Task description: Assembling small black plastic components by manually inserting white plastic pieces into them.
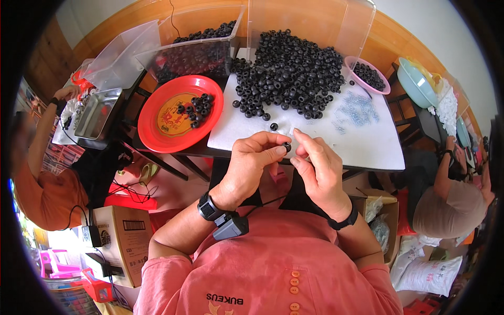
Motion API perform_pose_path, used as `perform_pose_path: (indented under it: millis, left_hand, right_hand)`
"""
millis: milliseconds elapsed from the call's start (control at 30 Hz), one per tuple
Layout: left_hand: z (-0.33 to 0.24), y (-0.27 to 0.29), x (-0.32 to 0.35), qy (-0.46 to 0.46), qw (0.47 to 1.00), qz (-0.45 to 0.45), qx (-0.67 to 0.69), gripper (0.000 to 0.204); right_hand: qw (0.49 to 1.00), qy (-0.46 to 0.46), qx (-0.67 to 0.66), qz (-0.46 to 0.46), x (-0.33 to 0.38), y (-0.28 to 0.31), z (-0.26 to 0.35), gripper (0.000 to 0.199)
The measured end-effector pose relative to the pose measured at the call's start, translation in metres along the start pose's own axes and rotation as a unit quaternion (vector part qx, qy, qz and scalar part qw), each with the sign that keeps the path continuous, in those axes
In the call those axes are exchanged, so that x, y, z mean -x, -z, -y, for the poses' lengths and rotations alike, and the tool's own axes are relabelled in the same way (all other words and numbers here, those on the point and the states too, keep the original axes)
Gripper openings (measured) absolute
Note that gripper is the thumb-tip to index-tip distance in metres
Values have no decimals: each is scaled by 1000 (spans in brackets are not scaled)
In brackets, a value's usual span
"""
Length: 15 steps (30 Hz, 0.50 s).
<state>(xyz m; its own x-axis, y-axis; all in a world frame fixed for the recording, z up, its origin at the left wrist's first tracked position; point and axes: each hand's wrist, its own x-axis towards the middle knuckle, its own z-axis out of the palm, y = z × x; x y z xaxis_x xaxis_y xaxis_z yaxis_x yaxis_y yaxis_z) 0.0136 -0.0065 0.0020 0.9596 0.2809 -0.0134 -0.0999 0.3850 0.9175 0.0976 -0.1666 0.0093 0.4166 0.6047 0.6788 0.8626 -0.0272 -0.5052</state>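
Observation:
Between thumb and index finger, my left hand pinches a round black bead with a hole. Just to the right of that bead is my right hand, its thumb and index fingertips apart; anything tiny between them is too small to make out. Beyond my hands, a large heap of the same black beads covers the far part of the white tabletop sheet. One loose bead lies just past my left fingers. Small clear-blue bits are scattered on the sheet's right side.
At the left, a red plate carries several black beads. Behind it stands a clear plastic bin of beads. A pink bowl of smaller black pieces sits at the right. Co-workers sit on both sides, near a metal tray and a teal basin.

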Motion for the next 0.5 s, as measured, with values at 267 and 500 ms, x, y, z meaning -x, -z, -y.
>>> perform_pose_path:
  millis: [267,500]
  left_hand:
    - [-3,1,-2,20,1000,17,-2,20]
    - [2,-2,-13,26,998,49,18,17]
  right_hand:
    - [964,-158,-212,9,3,14,8,36]
    - [876,199,-247,363,-63,133,62,26]
